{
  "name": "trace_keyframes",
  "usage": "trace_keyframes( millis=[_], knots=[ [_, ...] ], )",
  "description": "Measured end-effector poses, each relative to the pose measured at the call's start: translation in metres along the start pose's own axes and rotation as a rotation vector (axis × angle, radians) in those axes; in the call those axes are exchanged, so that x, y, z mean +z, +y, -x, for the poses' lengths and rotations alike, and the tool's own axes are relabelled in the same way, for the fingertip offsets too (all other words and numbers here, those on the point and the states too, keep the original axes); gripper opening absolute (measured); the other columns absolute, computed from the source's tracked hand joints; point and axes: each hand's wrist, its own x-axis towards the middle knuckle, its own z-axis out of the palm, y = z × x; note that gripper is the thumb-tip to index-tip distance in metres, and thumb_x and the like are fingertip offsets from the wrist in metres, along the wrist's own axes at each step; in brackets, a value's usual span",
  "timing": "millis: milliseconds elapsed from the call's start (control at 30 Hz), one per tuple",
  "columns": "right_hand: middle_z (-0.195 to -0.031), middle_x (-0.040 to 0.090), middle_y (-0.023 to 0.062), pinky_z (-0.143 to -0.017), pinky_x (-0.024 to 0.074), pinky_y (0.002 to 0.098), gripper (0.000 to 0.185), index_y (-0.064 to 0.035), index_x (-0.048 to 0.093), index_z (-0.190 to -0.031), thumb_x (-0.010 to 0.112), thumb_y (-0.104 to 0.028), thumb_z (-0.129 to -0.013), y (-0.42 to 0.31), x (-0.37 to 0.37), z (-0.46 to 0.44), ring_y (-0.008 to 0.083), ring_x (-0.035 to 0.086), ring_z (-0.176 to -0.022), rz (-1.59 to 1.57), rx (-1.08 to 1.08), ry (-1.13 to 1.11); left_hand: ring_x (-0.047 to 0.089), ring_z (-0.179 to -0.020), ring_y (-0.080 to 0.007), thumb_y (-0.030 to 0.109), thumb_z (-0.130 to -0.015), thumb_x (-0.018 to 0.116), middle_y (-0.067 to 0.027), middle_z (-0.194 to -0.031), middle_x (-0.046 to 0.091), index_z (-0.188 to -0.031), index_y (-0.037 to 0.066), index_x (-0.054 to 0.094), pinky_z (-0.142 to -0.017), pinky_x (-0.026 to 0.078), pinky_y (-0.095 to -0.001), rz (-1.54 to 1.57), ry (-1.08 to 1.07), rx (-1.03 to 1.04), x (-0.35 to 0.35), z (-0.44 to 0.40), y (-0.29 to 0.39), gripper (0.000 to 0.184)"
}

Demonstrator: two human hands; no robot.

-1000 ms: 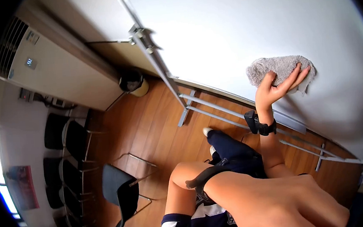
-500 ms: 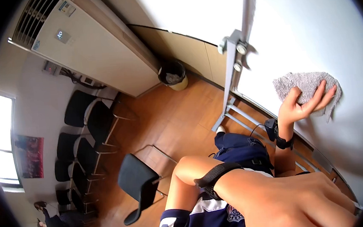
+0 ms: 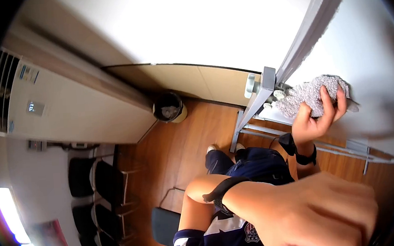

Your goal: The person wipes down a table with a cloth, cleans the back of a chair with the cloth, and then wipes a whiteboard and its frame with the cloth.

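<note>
My right hand (image 3: 317,118) has its fingers wrapped round a grey fluffy cloth (image 3: 310,94). The cloth lies against the white board (image 3: 373,67), close to the knobs at the corner of its metal frame (image 3: 308,31). A black band is on that wrist. Large in the foreground at the lower right is my left hand (image 3: 324,210), back toward the camera, with its fingers curled. What it holds, if anything, is hidden. A dark strap circles my left wrist.
A bin (image 3: 170,109) stands by the wall, near a tall white air conditioner (image 3: 84,102). Rows of black chairs (image 3: 107,183) are at the left, and another chair (image 3: 165,225) is beside my left arm. The board's metal stand (image 3: 237,133) reaches the wooden floor.
The cloth in my right hand has moved left across the board to the frame's corner. My view has shifted, and my left hand now shows more curled fingers.
</note>
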Motion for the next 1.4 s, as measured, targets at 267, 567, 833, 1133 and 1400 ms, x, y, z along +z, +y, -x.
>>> trace_keyframes(
  millis=[267,567,833,1133,1400],
  knots=[
    [-0.126,0.038,0.0243,-0.094,0.0427,0.0440,0.038,0.0000,0.056,-0.108,0.057,0.007,-0.071,-0.059,0.005,-0.036,0.0392,0.045,-0.114,-0.060,-0.024,0.094,0.056,-0.084,-0.0265,0.013,-0.077,0.062,-0.0137,-0.100,0.055,-0.092,0.006,0.056,-0.069,0.048,-0.0351,-0.913,-0.347,-0.244,-0.113,0.025,0.058,0.018],
    [-0.108,0.046,0.0153,-0.082,0.0445,0.0377,0.045,-0.0015,0.063,-0.105,0.057,0.001,-0.060,-0.096,0.040,-0.015,0.0301,0.051,-0.097,0.279,0.345,-0.179,0.043,-0.109,-0.0383,0.015,-0.079,0.056,-0.0186,-0.118,0.045,-0.119,-0.003,0.053,-0.094,0.033,-0.0446,-0.927,-0.347,-0.543,-0.169,0.061,0.054,0.043],
    [-0.107,0.046,0.0174,-0.080,0.0437,0.0387,0.043,-0.0013,0.059,-0.105,0.054,-0.003,-0.062,-0.118,0.031,-0.012,0.0326,0.051,-0.095,0.396,0.506,-0.320,0.037,-0.117,-0.0360,0.008,-0.085,0.041,-0.0248,-0.128,0.035,-0.125,-0.012,0.041,-0.099,0.029,-0.0422,-0.774,-0.391,-0.625,-0.177,0.087,0.068,0.045],
    [-0.112,0.043,0.0177,-0.082,0.0435,0.0373,0.041,-0.0003,0.061,-0.099,0.060,-0.006,-0.059,-0.097,0.029,0.070,0.0303,0.050,-0.096,0.404,0.423,-0.162,0.046,-0.108,-0.0393,-0.004,-0.077,0.047,-0.0237,-0.118,0.044,-0.114,-0.008,0.051,-0.093,0.038,-0.0437,-0.837,-0.255,-0.653,-0.184,0.140,0.071,0.037],
    [-0.115,0.041,0.0204,-0.083,0.0443,0.0380,0.044,0.0040,0.060,-0.103,0.061,-0.006,-0.059,-0.081,-0.016,0.042,0.0312,0.049,-0.099,0.273,0.199,-0.047,0.049,-0.099,-0.0327,-0.004,-0.074,0.057,-0.0198,-0.113,0.047,-0.114,-0.004,0.053,-0.086,0.041,-0.0396,-1.053,-0.368,-0.427,-0.149,0.154,0.054,0.040]
  ],
)
